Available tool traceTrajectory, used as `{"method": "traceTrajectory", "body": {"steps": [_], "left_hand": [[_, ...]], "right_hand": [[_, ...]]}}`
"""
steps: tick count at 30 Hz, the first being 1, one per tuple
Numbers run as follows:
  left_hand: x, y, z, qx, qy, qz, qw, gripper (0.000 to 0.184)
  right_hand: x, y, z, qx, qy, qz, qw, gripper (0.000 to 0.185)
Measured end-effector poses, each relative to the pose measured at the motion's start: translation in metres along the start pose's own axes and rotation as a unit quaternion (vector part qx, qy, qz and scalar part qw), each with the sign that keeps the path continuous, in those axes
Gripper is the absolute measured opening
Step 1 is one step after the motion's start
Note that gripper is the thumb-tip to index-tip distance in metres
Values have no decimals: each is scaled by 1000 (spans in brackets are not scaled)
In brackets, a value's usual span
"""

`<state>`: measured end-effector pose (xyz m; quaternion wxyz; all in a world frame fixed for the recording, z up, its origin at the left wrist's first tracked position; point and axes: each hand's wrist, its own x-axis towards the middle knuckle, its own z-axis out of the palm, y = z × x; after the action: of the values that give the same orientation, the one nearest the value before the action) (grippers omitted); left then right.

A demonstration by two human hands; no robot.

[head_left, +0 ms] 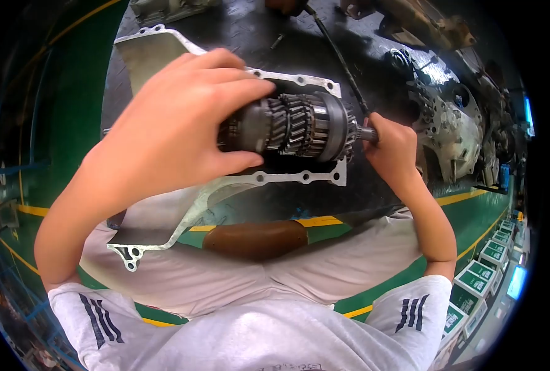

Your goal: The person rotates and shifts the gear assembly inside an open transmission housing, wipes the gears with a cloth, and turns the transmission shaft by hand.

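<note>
A gear shaft (296,127), stacked with several toothed gears and rings, lies horizontally across the opening of a light-metal gearbox housing half (194,210). My left hand (176,120) grips the shaft's left part, thumb on the near side and fingers over the far side. That end is partly hidden behind my hand. Closed around the thin splined right end of the shaft is my right hand (394,148), just beyond the housing's right edge. Whether the gears rest in the housing or are held slightly above it, I cannot tell.
The housing sits on a dark metal bench (275,62). A long thin rod (337,55) runs from the back toward my right hand. Another metal casing (454,127) stands at the right, with rusty parts (429,28) behind it. A brown stool (256,239) shows between my legs.
</note>
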<state>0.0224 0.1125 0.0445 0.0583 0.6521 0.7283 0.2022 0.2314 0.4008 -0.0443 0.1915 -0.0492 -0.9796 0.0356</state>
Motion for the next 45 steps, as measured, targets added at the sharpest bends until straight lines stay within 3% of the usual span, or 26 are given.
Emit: {"method": "traceTrajectory", "body": {"steps": [5,11,13,16,17,19,22,25,27,32,35,38,40,41,44,45], "left_hand": [[-4,2,3,3,24,-31,999,70],[-4,0,0,-12,18,-31,999,66],[-4,-2,-1,-34,21,-26,999,63],[-5,-3,-4,20,64,-5,998,53],[-6,-3,-4,8,60,-11,998,48],[-9,-4,-6,-1,58,-17,998,43],[-22,-3,-8,-23,49,-51,997,37],[-42,-11,-12,15,87,-56,995,35],[-55,-17,-13,32,137,-93,986,29],[-95,-46,-12,22,200,-163,966,29],[-101,-51,-10,-22,195,-165,967,30],[-100,-54,-6,-77,173,-167,968,30],[-100,-55,-4,-101,168,-171,966,29],[-99,-55,-3,-124,165,-175,963,29],[-101,-51,0,-125,161,-191,960,30],[-102,-51,3,-116,172,-190,960,33]], "right_hand": [[0,1,3,-1,17,-10,1000,26],[24,0,-27,7,-137,5,991,11],[47,3,-42,167,-378,86,906,11],[69,14,-45,153,-530,76,831,15],[66,12,-47,153,-530,76,831,15],[49,4,-51,229,-346,63,908,22],[10,-10,-44,51,-82,14,995,41],[-9,-18,-28,30,-25,-12,999,40],[-10,-14,-15,-43,5,-41,998,34],[-1,6,2,-60,57,-102,991,33],[1,7,-3,-27,-29,-33,999,28],[26,3,-26,134,-211,32,968,13],[59,15,-39,194,-453,71,867,13],[70,22,-40,208,-524,74,823,18],[86,42,-28,281,-639,43,715,23],[85,43,-28,281,-638,45,716,23]]}}
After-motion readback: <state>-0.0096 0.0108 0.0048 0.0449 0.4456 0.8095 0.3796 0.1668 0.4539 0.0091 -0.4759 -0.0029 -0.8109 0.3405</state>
